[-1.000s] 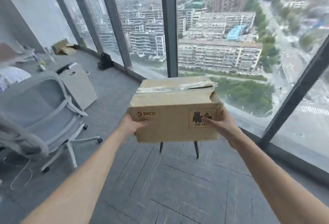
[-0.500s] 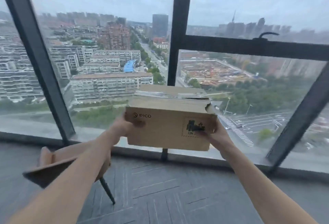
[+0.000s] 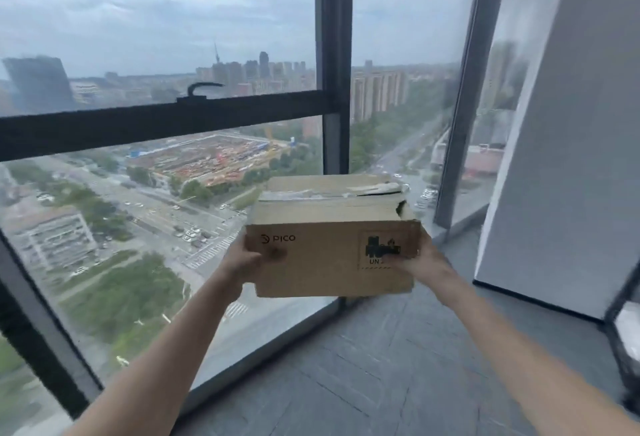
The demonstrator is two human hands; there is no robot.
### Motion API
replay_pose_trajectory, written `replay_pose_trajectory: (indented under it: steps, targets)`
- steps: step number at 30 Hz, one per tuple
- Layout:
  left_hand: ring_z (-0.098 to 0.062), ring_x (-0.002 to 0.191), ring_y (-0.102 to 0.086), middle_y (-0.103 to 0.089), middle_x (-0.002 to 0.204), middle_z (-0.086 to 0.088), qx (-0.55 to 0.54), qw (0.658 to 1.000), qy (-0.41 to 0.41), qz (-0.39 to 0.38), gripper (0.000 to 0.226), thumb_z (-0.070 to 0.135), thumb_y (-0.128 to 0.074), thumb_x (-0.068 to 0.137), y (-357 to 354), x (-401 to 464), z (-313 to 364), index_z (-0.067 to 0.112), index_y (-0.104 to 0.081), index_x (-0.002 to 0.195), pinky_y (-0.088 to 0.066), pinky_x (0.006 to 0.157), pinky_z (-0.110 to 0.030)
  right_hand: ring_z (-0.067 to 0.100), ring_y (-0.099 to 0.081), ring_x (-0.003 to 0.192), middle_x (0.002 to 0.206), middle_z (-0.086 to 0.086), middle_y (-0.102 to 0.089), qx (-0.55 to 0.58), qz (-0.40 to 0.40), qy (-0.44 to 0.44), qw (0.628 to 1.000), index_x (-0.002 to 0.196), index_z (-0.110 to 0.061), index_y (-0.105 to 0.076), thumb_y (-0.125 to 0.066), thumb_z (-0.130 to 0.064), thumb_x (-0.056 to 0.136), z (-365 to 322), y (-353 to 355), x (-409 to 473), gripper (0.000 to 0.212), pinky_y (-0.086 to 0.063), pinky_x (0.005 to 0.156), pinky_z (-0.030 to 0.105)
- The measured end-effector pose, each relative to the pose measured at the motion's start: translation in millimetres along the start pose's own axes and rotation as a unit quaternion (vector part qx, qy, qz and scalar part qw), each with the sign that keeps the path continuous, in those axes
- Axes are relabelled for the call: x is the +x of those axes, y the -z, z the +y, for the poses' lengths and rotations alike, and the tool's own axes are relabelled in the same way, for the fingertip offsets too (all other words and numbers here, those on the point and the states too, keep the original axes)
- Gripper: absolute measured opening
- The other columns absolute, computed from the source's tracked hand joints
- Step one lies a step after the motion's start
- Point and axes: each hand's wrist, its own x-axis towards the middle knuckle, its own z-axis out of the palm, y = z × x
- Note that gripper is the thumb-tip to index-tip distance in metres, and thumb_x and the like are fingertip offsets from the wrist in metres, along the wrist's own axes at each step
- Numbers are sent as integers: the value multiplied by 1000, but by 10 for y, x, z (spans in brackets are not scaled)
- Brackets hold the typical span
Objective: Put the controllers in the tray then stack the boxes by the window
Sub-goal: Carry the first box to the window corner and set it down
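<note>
A brown cardboard box point(image 3: 332, 227) printed PICO, with torn tape on its top flaps, is held in the air in front of the window point(image 3: 156, 193). My left hand point(image 3: 247, 264) grips its lower left corner, thumb on the front face. My right hand point(image 3: 424, 264) grips its lower right corner, thumb over the black warning label. The box is level, above the grey floor near the glass. No controllers, tray or other boxes are in view.
Dark window frames point(image 3: 334, 65) run vertically and across at mid height, with a black handle point(image 3: 204, 87) on the crossbar. A grey wall column point(image 3: 561, 158) stands at the right. Grey carpet tiles point(image 3: 398, 366) cover the floor below the box.
The view has swung right along the window: the chair, then another cardboard box at the lower left, have left the frame and the wall column has come in. Both hands keep their grip.
</note>
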Motion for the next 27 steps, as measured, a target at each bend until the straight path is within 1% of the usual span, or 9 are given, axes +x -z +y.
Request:
replay_pose_trajectory:
  steps: [2,5,7,10,14,16,20,25,27]
  targets:
    - [-28,99,-71,-75,107,-4,0,999,-13,-37,72,17,-87,52,-495,481,24,21,-64,119,-57,60,-36,17,-58,116,116,-14,-66,-17,28,-7,999,125,-37,-50,-87,-36,68,208,429,310,68,-48,100,43]
    - [-27,97,-71,-75,108,-6,1,996,-21,-85,68,16,-85,57,-1111,1141,62,19,-64,122,-55,54,-29,18,-60,115,119,-14,-66,-27,67,-30,997,129,-42,-49,-87,-46,63,491,939,759,77,-50,99,44]
    - [-24,95,-71,-75,107,-4,-1,993,-17,-114,68,17,-86,58,-1449,1603,56,18,-64,123,-56,55,-28,18,-60,113,118,-12,-66,-39,90,-35,995,127,-40,-50,-87,-44,64,643,1199,1079,73,-50,98,42]
    - [-26,98,-71,-75,109,-5,-10,989,-9,-145,73,16,-88,57,-1904,2379,-5,20,-62,126,-58,58,-34,18,-60,113,120,-11,-66,-54,116,-41,991,127,-38,-51,-86,-41,67,868,1515,1609,69,-51,97,42]
    - [-30,103,-70,-74,114,-5,-18,981,1,-191,81,16,-89,54,-2478,3473,-63,25,-59,129,-60,75,-56,18,-60,114,121,-9,-66,-76,148,-61,984,126,-35,-53,-86,-44,66,1181,1886,2467,70,-50,99,42]
    - [-28,102,-71,-74,113,-5,-24,979,9,-201,79,17,-87,54,-2746,4056,-101,21,-58,127,-58,77,-58,18,-60,114,120,-8,-66,-81,168,-72,980,126,-34,-54,-86,-44,63,1312,2034,2962,71,-51,98,42]
    - [-31,105,-71,-74,114,-7,-12,973,22,-232,78,20,-87,53,-3275,5187,-171,17,-59,126,-57,77,-59,18,-60,113,117,-9,-66,-85,196,-90,973,124,-33,-54,-86,-32,72,1550,2283,3889,62,-50,98,42]
    - [-22,92,-71,-76,108,-2,-4,964,42,-264,76,17,-86,54,-3928,6328,-187,17,-59,124,-57,75,-53,18,-60,114,118,-11,-66,-92,213,-119,965,123,-36,-54,-86,-37,70,1928,2630,4828,62,-50,99,44]
    - [-26,97,-72,-76,109,-2,1,959,48,-279,75,17,-88,54,-4193,6749,-250,19,-60,123,-57,74,-55,17,-60,113,117,-13,-66,-89,221,-127,963,122,-37,-54,-86,-36,70,2106,2787,5167,61,-50,99,43]
